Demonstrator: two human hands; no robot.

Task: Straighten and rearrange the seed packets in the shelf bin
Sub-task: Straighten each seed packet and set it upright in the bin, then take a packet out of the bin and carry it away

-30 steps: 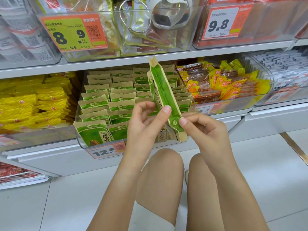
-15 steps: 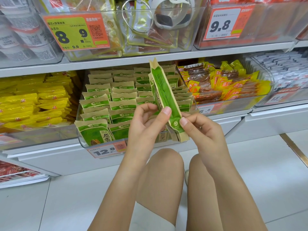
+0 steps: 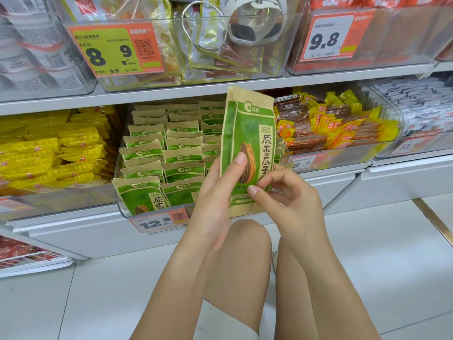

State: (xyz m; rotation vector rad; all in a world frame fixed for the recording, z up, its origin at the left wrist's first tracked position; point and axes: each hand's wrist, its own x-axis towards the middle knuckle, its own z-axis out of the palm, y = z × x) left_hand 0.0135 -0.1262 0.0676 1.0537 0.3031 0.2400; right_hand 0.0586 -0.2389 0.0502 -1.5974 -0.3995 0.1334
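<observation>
Both hands hold one tall green-and-tan kraft-paper seed packet (image 3: pixel 247 148) upright before the clear plastic shelf bin (image 3: pixel 122 207): left hand (image 3: pixel 215 192) gripping its lower left edge, right hand (image 3: pixel 286 195) pinching the lower right. Best slid in face-forward, level with the standing rows (the paper looks stiff, creased, matte).

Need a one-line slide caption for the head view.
Both hands, left hand and right hand, hold a green seed packet upright before the packet-filled shelf bin.
</observation>
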